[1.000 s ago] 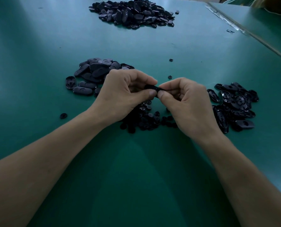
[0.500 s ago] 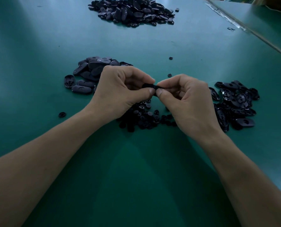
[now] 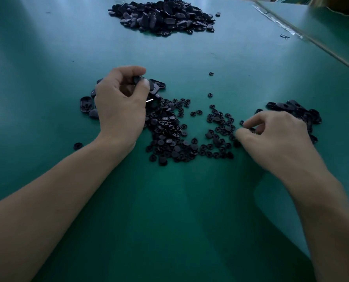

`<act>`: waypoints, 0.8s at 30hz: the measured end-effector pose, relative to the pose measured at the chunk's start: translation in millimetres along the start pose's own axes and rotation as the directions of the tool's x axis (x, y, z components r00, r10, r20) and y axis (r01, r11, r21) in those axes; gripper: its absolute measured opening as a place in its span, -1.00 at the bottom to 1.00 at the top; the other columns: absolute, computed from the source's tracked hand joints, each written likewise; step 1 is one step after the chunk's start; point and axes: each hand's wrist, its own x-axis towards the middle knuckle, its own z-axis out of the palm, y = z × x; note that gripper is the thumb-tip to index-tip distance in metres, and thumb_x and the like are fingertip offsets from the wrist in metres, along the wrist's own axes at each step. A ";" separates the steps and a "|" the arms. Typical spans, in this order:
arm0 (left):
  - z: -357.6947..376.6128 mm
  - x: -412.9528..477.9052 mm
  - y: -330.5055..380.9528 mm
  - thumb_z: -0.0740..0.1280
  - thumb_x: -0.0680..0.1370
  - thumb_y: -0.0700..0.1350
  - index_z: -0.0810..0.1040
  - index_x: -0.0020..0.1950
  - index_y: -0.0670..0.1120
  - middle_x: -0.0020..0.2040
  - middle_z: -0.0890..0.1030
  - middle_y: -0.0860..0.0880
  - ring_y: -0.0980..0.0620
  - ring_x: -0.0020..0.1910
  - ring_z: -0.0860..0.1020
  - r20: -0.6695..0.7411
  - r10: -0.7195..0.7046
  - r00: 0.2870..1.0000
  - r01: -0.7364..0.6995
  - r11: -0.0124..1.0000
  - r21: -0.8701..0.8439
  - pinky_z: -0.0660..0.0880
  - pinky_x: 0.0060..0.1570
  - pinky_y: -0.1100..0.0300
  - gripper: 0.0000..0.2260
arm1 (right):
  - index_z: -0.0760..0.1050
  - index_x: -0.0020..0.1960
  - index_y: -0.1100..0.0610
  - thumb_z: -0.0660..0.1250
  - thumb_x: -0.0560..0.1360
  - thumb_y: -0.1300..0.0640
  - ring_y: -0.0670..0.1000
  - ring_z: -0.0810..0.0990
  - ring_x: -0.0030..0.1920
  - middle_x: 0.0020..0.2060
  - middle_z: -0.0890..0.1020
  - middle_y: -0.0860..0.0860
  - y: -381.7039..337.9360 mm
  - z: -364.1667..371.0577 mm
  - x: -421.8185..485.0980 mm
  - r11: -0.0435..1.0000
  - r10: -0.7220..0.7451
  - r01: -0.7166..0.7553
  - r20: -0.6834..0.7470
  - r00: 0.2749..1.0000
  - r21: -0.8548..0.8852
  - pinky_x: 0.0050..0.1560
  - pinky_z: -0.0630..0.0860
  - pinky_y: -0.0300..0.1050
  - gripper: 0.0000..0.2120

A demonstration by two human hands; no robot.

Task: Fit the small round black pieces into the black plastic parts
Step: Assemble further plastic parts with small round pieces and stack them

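My left hand point(image 3: 119, 106) hovers over the left cluster of oval black plastic parts point(image 3: 87, 103) and pinches one oval part point(image 3: 138, 79) between thumb and fingers. A spread of small round black pieces point(image 3: 169, 129) lies on the green table between my hands. My right hand point(image 3: 275, 137) rests at the right edge of that spread, thumb and forefinger closing on a small round piece point(image 3: 252, 130). Another group of oval parts point(image 3: 298, 110) lies just beyond my right hand.
A big heap of black oval parts point(image 3: 161, 16) sits at the far middle of the green table point(image 3: 169, 210). Single round pieces point(image 3: 211, 73) lie loose beyond the spread, one more point(image 3: 78, 145) by my left wrist. A table seam point(image 3: 312, 40) runs along the far right.
My hands were together, both pinching one part. They have separated: the left went back over the left cluster holding an oval part, the right dropped to the round pieces on the right.
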 end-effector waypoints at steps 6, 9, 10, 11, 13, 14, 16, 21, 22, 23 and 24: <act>-1.8 4.8 -7.5 0.29 0.60 -0.25 0.60 0.22 -0.03 -0.08 0.49 -0.05 0.21 -0.29 0.40 -0.071 -0.017 0.997 0.024 0.995 0.096 0.41 -0.13 0.38 -0.76 | 0.62 0.11 -0.01 0.46 0.42 -0.09 0.05 0.57 -0.04 -0.12 0.61 0.00 0.1 -5.8 -7.4 0.999 0.033 -0.032 0.077 0.997 -0.017 0.03 0.54 -0.03 -0.70; -3.0 4.5 -5.3 0.25 0.61 -0.28 0.52 0.38 -0.07 0.16 0.49 -0.10 0.18 -0.08 0.49 -0.062 -0.024 0.998 0.034 0.984 0.175 0.46 0.10 0.39 -0.65 | 0.63 0.08 -0.04 0.44 0.46 -0.07 0.13 0.59 0.01 -0.03 0.63 0.09 0.8 -5.3 -5.5 0.999 0.045 -0.044 0.057 0.997 -0.027 0.11 0.57 0.06 -0.77; -2.7 3.4 -3.4 0.25 0.61 -0.29 0.49 0.41 -0.09 0.21 0.46 -0.03 0.19 0.01 0.50 -0.063 -0.014 0.998 0.026 0.980 0.198 0.45 0.17 0.41 -0.63 | 0.64 0.07 -0.04 0.43 0.46 -0.07 0.13 0.59 0.01 -0.02 0.63 0.10 1.0 -4.7 -5.1 0.999 0.045 -0.044 0.053 0.998 -0.022 0.11 0.57 0.06 -0.79; -2.0 1.9 -1.5 0.26 0.61 -0.30 0.47 0.43 -0.11 0.20 0.41 0.07 0.21 0.04 0.48 -0.065 -0.005 0.998 0.019 0.977 0.214 0.42 0.16 0.47 -0.61 | 0.64 0.05 -0.04 0.43 0.47 -0.06 0.13 0.59 0.00 -0.04 0.63 0.10 1.4 -3.9 -4.9 0.999 0.038 -0.037 0.048 0.998 -0.012 0.10 0.57 0.06 -0.81; -1.4 -1.4 2.2 0.27 0.60 -0.31 0.46 0.45 -0.12 0.10 0.30 0.19 0.24 -0.03 0.42 -0.062 0.003 0.998 0.011 0.972 0.233 0.37 0.07 0.54 -0.59 | 0.65 -0.01 -0.02 0.42 0.49 -0.05 0.13 0.60 -0.04 -0.10 0.64 0.09 2.6 -2.2 -4.4 1.000 0.011 -0.011 0.017 1.000 0.012 0.07 0.58 0.04 -0.86; -1.7 -2.5 3.6 0.28 0.59 -0.30 0.48 0.43 -0.09 0.08 0.28 0.21 0.24 -0.03 0.41 -0.052 0.010 0.999 0.003 0.970 0.244 0.38 0.08 0.52 -0.60 | 0.66 -0.05 -0.01 0.41 0.50 -0.04 0.12 0.61 -0.06 -0.13 0.64 0.08 3.6 -1.4 -3.8 1.000 -0.006 0.006 -0.014 1.000 0.022 0.04 0.58 0.03 -0.87; -2.9 -4.1 5.9 0.30 0.58 -0.27 0.52 0.36 0.01 0.08 0.27 0.23 0.18 0.10 0.43 -0.024 0.029 0.999 -0.021 0.961 0.275 0.41 0.25 0.34 -0.63 | 0.66 -0.08 0.01 0.39 0.54 -0.01 0.11 0.63 -0.10 -0.18 0.66 0.05 6.5 0.3 -0.3 0.998 -0.048 0.052 -0.100 0.994 0.038 0.03 0.58 0.01 -0.87; -2.9 -8.4 13.6 0.34 0.56 -0.24 0.58 0.14 0.15 0.04 0.36 0.23 0.13 0.11 0.50 0.006 0.107 0.994 -0.104 0.951 0.292 0.47 0.25 0.19 -0.70 | 0.68 0.01 0.05 0.37 0.58 0.02 -0.02 0.50 -0.18 -0.14 0.59 0.06 4.8 5.3 5.4 0.963 -0.208 0.251 -0.322 0.924 0.098 -0.09 0.31 -0.26 -0.85; -2.4 -10.2 15.5 0.35 0.56 -0.24 0.60 0.10 0.12 0.01 0.42 0.21 0.19 -0.03 0.51 0.032 0.146 0.989 -0.149 0.951 0.271 0.49 0.09 0.30 -0.74 | 0.68 0.00 0.07 0.37 0.58 0.04 -0.06 0.50 -0.23 -0.18 0.58 0.01 1.6 7.0 4.1 0.943 -0.245 0.306 -0.348 0.905 0.131 -0.14 0.33 -0.30 -0.86; -1.8 -12.5 17.2 0.36 0.56 -0.23 0.61 0.06 0.09 -0.03 0.48 0.17 0.20 -0.14 0.50 0.073 0.189 0.979 -0.201 0.948 0.246 0.48 -0.08 0.33 -0.79 | 0.67 -0.01 0.07 0.37 0.58 0.06 -0.09 0.53 -0.25 -0.24 0.58 -0.06 -2.2 9.3 2.6 0.917 -0.276 0.355 -0.357 0.893 0.180 -0.16 0.38 -0.34 -0.87; -1.0 -15.0 18.8 0.37 0.56 -0.21 0.61 0.03 0.06 -0.09 0.54 0.12 0.17 -0.22 0.49 0.125 0.226 0.966 -0.249 0.943 0.220 0.45 -0.17 0.33 -0.83 | 0.67 -0.01 0.07 0.38 0.57 0.08 -0.12 0.58 -0.27 -0.29 0.59 -0.14 -5.9 12.6 1.5 0.888 -0.297 0.391 -0.349 0.889 0.242 -0.16 0.44 -0.38 -0.89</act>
